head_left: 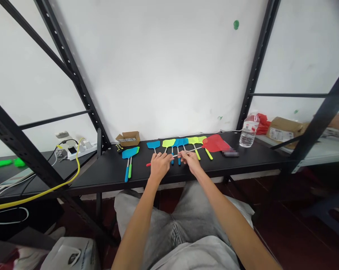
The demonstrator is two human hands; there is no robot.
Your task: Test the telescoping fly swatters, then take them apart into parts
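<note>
Gripping a red fly swatter (212, 143) crosswise over a black tabletop (101, 172)

Watching remotely, I see its long axis run left to right. The left hand (159, 165) closes over the red handle (148, 164); the right hand (190, 160), nearer the swatter head (217, 143), pinches the metal shaft (196, 149). The head lies just right of that hand and farther out.

The head view faces forward and down over the lap (169, 223); tabletop (101, 176) near, wall (169, 67) beyond.
</note>
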